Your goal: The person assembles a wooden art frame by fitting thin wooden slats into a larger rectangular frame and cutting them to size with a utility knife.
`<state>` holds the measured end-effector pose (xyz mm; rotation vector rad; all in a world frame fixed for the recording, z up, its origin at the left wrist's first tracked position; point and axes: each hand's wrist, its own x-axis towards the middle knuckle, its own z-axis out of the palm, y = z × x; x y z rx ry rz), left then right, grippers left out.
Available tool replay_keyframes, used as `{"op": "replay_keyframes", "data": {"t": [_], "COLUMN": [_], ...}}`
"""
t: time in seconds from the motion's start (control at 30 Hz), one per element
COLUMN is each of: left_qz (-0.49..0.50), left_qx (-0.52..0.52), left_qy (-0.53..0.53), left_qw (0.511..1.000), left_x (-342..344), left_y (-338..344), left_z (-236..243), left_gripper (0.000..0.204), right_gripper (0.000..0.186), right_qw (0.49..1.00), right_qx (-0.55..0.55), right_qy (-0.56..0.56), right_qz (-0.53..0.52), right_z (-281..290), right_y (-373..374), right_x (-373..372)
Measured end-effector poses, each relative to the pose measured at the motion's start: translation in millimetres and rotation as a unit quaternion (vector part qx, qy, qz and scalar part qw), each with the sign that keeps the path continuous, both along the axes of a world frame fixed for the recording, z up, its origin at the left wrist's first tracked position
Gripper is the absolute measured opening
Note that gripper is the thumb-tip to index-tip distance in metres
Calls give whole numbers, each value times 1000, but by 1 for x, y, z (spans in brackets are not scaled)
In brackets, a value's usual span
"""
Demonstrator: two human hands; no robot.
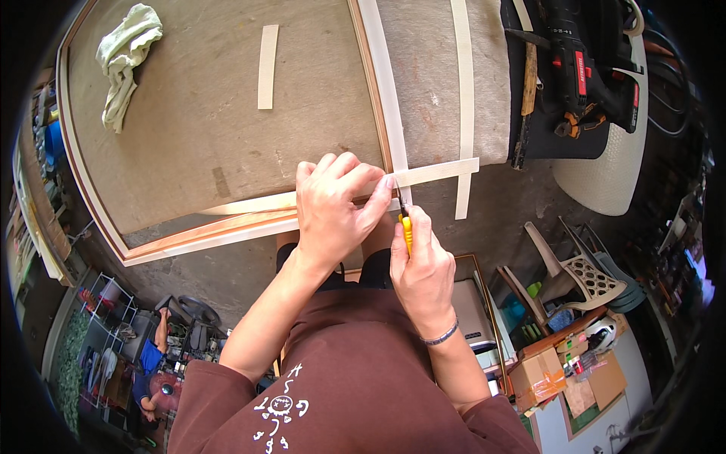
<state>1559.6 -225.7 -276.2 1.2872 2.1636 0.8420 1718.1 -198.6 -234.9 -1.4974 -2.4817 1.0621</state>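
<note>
At the near right corner of a wooden frame (174,246) with white edging, my left hand (333,200) is closed, thumb and fingers pinching a pale flat strip (442,172). The strip's free end sticks out to the right past the frame. My right hand (425,268) grips a yellow utility knife (407,231). Its thin blade points away from me and meets the strip and the frame's edge beside my left thumb. Whether the blade is cutting in, I cannot tell. My left hand hides part of the near rail.
On the brown cloth-covered surface (219,113) lie a crumpled pale cloth (125,60) and a short strip (268,66). A longer strip (464,91) lies to the right. Beyond it are a hammer (527,91) and a black-and-red power tool (578,68). Another person (151,363) is at lower left.
</note>
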Motion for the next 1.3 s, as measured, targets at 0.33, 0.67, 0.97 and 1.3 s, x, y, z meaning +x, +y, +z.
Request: {"op": "replay_keyframes", "data": {"t": [0.33, 0.67, 0.97, 1.3], "left_qz": [0, 1, 3, -2], "left_qx": [-6, -14, -3, -18], "left_qy": [-6, -15, -19, -26], "left_qw": [1000, 1000, 1000, 999], "left_x": [-1, -2, -2, -2], "left_y": [4, 5, 5, 6], "left_z": [-1, 0, -2, 2], "left_gripper": [14, 14, 13, 15], "right_gripper": [32, 38, 38, 37], "right_qw": [999, 1000, 1000, 999], "right_qx": [-33, -9, -8, -15], "right_qy": [-21, -21, -17, -33], "right_qz": [-8, 3, 4, 8], "right_z": [10, 6, 5, 8], "right_y": [9, 8, 9, 12], "right_x": [-7, -6, -7, -7]}}
